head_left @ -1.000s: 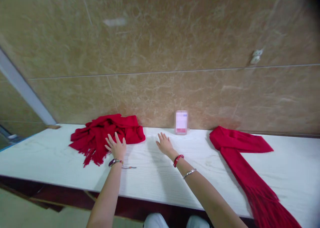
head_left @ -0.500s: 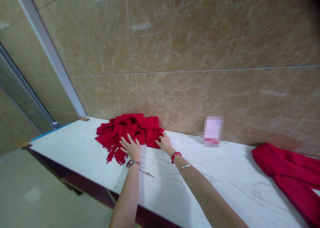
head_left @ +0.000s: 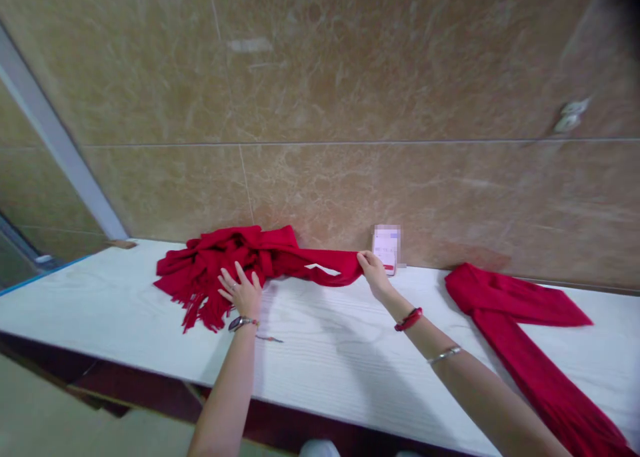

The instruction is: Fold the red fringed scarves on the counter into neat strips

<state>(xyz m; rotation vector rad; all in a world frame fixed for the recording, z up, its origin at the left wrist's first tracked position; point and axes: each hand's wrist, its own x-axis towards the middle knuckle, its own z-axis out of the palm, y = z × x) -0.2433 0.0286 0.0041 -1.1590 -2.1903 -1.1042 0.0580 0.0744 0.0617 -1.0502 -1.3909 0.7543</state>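
A crumpled red scarf (head_left: 225, 250) with a fringed end lies against the wall on the left part of the white table. My left hand (head_left: 243, 293) rests on its front edge, fingers spread, above the fringe. My right hand (head_left: 374, 273) pinches the scarf's other part and holds it stretched out to the right as a narrow strip, with a gap showing in the strip. Another red scarf (head_left: 505, 297), folded over at a slant, lies on the right side of the table, apart from both hands.
The white table (head_left: 310, 350) runs along a brown marble-tiled wall (head_left: 320, 190). A phone-like screen (head_left: 386, 247), partly blurred, leans on the wall just beyond my right hand. A socket (head_left: 571, 115) is on the wall at upper right.
My right hand has moved right, drawing a strip of scarf out of the heap. My left hand stays on the heap. The view has turned rightward, showing more of the other scarf.
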